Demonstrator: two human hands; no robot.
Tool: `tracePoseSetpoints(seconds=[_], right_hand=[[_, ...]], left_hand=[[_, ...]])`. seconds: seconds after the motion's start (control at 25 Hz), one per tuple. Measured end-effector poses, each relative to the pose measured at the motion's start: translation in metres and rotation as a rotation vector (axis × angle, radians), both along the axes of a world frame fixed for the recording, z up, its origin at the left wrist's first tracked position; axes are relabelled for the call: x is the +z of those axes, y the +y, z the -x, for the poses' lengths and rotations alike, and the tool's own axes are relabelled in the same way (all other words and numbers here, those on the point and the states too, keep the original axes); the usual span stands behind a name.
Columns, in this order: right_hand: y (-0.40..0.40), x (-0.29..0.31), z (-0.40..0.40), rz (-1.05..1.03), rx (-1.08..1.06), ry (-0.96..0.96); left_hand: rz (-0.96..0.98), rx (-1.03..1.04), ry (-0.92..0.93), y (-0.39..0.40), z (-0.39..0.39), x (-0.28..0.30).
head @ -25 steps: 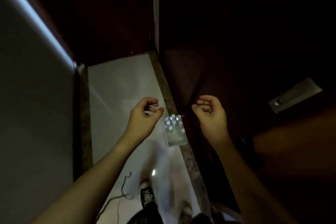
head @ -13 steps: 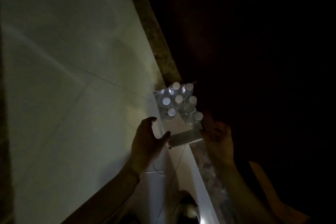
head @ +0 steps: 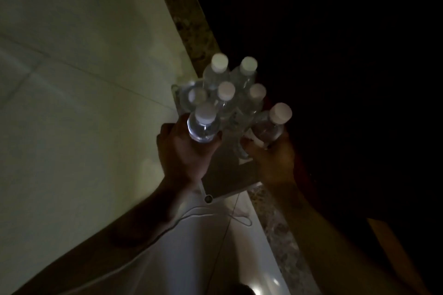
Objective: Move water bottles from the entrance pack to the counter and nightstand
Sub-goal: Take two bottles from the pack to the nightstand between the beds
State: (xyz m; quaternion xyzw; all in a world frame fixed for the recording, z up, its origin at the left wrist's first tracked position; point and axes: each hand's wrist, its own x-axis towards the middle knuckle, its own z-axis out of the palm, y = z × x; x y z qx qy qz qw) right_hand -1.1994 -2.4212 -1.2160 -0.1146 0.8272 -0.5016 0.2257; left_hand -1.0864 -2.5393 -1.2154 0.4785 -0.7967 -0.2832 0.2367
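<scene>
Two hands are already at the pack (head: 223, 175), which sits on the pale floor (head: 72, 79) against a speckled stone strip (head: 191, 31) at the edge of deep darkness on the right; only the head view is given. The left hand (head: 184, 151) is wrapped around the near-left bottle (head: 203, 124), fingers curled about its shoulder just below the white cap. The right hand (head: 273, 155) is closed on the near-right bottle (head: 273, 124), which tilts rightward, its cap leaning away from the cluster. Each bottle stands with its long axis roughly upright, directly above and slightly beyond the hand gripping it, so the likely move is a straight lift up and toward the person. Four more capped bottles (head: 225, 91) remain just beyond, touching one another. A thin white cord (head: 191, 217) lies on the floor near the wrists.
</scene>
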Motion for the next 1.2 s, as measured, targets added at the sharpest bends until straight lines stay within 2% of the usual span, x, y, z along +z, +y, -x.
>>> tracePoseSetpoints(seconds=[0.08, 0.16, 0.24, 0.4, 0.56, 0.68, 0.8, 0.88, 1.04, 1.2], right_hand=[[-0.003, 0.068, -0.007, 0.118, 0.043, -0.043], [-0.011, 0.165, -0.008, 0.226, 0.065, -0.085], [-0.024, 0.288, -0.008, 0.331, 0.071, -0.099], [-0.063, 0.570, 0.005, 0.488, 0.099, -0.134], [-0.080, 0.850, 0.014, 0.610, 0.111, 0.031], [-0.066, 1.010, -0.001, 0.692, 0.111, 0.167], [-0.034, 1.114, -0.028, 0.753, 0.032, 0.262], [-0.001, 1.159, -0.047, 0.758, -0.041, 0.331], [0.091, 1.212, -0.086, 0.757, -0.198, 0.470], [0.219, 1.239, -0.148, 0.693, -0.455, 0.616]], left_hand=[[-0.028, -0.076, 0.083, 0.001, -0.013, 0.069], [-0.104, -0.122, 0.145, -0.005, -0.020, 0.170], [-0.262, -0.165, 0.241, -0.018, -0.022, 0.288], [-0.541, -0.316, 0.442, -0.073, 0.001, 0.569], [-0.442, -0.481, 0.614, -0.092, 0.018, 0.854], [-0.360, -0.621, 0.727, -0.084, 0.016, 1.014], [-0.367, -0.798, 0.797, -0.055, 0.010, 1.114], [-0.397, -0.944, 0.831, -0.025, 0.008, 1.158], [-0.580, -1.148, 0.871, 0.058, 0.000, 1.213], [-0.723, -1.438, 0.820, 0.180, -0.020, 1.243]])
